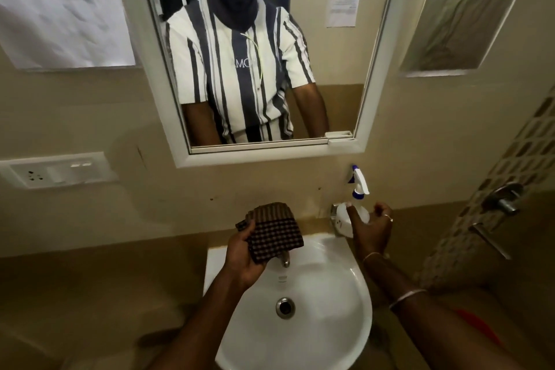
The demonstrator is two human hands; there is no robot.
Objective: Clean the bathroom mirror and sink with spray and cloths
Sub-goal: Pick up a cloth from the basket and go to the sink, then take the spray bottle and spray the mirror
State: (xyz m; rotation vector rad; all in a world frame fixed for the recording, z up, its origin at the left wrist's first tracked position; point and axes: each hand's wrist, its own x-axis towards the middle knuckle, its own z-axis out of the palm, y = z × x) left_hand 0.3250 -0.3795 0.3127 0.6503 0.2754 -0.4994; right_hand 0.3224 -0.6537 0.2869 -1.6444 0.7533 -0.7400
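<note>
White sink (345, 303), framed mirror (377, 75), beige walls (90, 117)

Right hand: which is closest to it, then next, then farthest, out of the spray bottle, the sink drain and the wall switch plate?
From the right hand:
1. Spray bottle, right at its fingers, on the sink's back corner.
2. Sink drain, lower, mid-basin.
3. Switch plate, far across on the left wall.

A folded checked cloth (271, 234) is held over the sink (336, 303) by the left hand (243, 258); at three o'clock, the spray bottle (354, 210) is gripped by the right hand (372, 231).
</note>
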